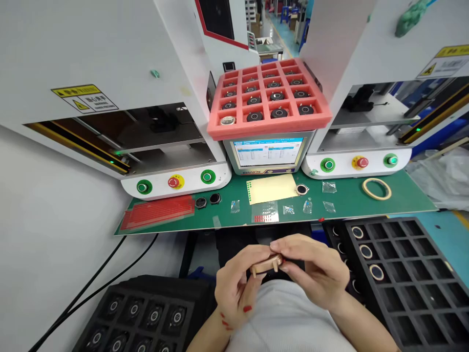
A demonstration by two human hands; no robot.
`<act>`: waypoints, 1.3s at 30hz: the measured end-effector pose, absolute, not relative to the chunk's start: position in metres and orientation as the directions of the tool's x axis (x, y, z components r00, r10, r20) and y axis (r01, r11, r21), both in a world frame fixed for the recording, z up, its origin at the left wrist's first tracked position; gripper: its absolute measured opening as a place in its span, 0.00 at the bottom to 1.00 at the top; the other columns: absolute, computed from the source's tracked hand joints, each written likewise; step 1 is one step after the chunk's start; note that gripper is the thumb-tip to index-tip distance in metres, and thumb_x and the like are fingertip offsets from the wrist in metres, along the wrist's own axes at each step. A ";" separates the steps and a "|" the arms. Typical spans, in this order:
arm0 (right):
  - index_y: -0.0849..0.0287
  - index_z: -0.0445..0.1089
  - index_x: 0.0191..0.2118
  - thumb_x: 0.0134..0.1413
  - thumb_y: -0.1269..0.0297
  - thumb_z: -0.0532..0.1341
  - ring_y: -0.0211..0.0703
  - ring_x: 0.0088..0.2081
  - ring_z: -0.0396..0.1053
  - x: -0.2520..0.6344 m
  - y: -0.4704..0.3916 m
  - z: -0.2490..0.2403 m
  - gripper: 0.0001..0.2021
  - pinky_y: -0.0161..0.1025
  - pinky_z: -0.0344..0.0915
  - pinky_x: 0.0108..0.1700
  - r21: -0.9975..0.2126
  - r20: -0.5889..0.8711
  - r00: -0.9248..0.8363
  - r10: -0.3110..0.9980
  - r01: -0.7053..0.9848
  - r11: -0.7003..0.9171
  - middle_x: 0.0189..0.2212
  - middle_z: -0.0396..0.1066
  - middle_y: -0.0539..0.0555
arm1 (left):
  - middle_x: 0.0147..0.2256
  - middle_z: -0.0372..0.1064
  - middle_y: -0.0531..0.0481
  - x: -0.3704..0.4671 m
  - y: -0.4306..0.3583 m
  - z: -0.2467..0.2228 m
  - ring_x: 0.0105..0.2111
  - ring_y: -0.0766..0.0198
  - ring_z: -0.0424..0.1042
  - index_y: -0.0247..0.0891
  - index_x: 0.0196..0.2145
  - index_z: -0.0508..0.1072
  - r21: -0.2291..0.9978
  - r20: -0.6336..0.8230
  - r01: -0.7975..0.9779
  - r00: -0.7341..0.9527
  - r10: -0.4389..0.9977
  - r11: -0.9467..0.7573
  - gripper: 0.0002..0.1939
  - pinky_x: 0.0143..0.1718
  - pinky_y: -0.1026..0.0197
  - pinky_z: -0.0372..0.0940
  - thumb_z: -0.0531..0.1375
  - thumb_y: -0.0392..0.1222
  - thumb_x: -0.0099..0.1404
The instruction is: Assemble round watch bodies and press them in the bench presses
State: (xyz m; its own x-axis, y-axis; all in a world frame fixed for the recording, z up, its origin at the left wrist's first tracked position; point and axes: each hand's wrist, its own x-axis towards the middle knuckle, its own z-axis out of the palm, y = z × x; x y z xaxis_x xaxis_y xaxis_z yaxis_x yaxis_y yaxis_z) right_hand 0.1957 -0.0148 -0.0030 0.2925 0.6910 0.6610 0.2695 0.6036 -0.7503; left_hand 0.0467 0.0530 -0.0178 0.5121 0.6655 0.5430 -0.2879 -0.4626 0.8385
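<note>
Low centre of frame: my left hand [234,286] and right hand [315,266] both pinch the gold watch case [266,265], fingers closed on its edges | risk: held over my lap, a slipped pinch could drop it between the black trays [414,274] | smudging likely from bare fingertips

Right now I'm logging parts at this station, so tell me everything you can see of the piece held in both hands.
The watch case is a small round piece, rose-gold and metallic in look, with short lugs jutting from its rim. It is held edge-on, close to the body, below the green mat's front edge. The left hand pinches it from the left, the right hand from the right and above, fingers covering much of its top. Its face is hidden.
</note>
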 end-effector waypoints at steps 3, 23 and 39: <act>0.62 0.74 0.47 0.51 0.83 0.63 0.47 0.42 0.78 0.194 -0.013 0.001 0.18 0.41 0.78 0.43 -0.696 0.716 0.280 0.640 0.357 0.623 0.36 0.79 0.59 | 0.44 0.75 0.48 0.048 0.055 -0.017 0.43 0.65 0.75 0.38 0.52 0.71 0.826 0.561 -0.283 0.505 0.656 -0.488 0.16 0.45 0.67 0.71 0.56 0.31 0.68; 0.52 0.73 0.40 0.54 0.72 0.63 0.49 0.39 0.79 0.192 -0.033 -0.016 0.08 0.44 0.79 0.39 -0.562 0.739 0.185 0.647 0.700 0.441 0.41 0.79 0.55 | 0.46 0.76 0.42 0.043 0.050 -0.014 0.42 0.59 0.78 0.37 0.52 0.72 0.778 0.578 0.030 0.355 0.735 -0.627 0.18 0.41 0.62 0.75 0.55 0.30 0.67; 0.65 0.71 0.30 0.55 0.62 0.66 0.35 0.26 0.73 0.311 -0.046 -0.189 0.11 0.34 0.71 0.30 -0.975 -0.177 0.938 0.297 -0.127 -0.180 0.24 0.73 0.49 | 0.40 0.79 0.51 0.070 0.050 -0.028 0.37 0.65 0.79 0.38 0.46 0.77 0.902 0.422 0.016 0.170 0.890 -0.431 0.14 0.46 0.67 0.73 0.61 0.29 0.63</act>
